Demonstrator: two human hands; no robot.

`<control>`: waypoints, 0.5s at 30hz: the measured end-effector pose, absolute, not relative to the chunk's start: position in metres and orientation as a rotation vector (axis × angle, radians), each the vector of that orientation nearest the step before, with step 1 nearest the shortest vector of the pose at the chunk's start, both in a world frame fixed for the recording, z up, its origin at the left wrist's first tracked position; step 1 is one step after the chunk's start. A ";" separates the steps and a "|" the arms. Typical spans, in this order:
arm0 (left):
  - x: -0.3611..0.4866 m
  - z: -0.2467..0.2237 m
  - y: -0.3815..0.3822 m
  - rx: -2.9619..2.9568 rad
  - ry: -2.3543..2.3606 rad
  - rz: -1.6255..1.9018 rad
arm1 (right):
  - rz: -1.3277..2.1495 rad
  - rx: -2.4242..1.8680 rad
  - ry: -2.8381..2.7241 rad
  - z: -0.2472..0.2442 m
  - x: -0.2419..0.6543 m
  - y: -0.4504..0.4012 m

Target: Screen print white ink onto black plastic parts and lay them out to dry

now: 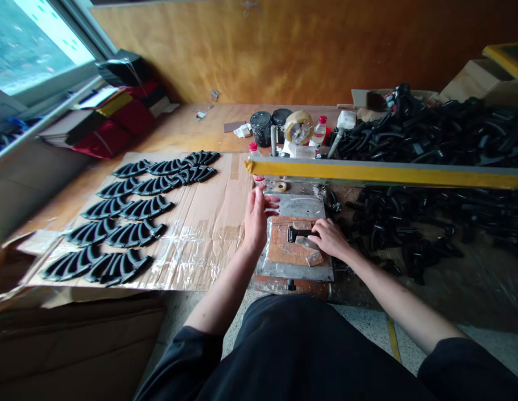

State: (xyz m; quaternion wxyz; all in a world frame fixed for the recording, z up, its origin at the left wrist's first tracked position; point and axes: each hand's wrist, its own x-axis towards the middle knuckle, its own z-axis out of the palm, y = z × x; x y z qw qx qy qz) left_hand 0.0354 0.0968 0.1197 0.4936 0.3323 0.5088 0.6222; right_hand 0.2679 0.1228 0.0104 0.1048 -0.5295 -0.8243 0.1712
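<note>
My right hand [327, 238] is closed on one end of a black curved plastic part [299, 234]. That part lies over a small wooden board [279, 245], which rests on a grey metal plate [298, 206]. To the left of the board my left hand [257, 217] is raised, its fingers apart and holding nothing. A small pale block [314, 259] sits on the board below my right hand. Fanned groups of similar black parts [133, 234] lie in rows on the cardboard sheet [200, 223] at the left.
A yellow-edged bar [384, 171] crosses above the bench at the right. Behind and below it spreads a large heap of black parts [443, 133]. A tape roll [298, 127], a bottle with a red cap [320, 131] and a dark jar [260, 128] stand at the back.
</note>
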 end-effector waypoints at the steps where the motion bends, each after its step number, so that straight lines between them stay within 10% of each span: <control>1: 0.042 0.106 0.083 0.760 1.240 1.380 | 0.455 -1.581 -2.491 0.011 0.256 0.114; 5: 0.072 0.057 0.029 0.637 1.146 0.808 | 0.371 -1.661 -2.448 0.025 0.231 0.086; 15: 0.059 0.038 0.025 0.797 1.406 0.890 | 0.763 -1.161 -2.265 0.037 0.248 0.058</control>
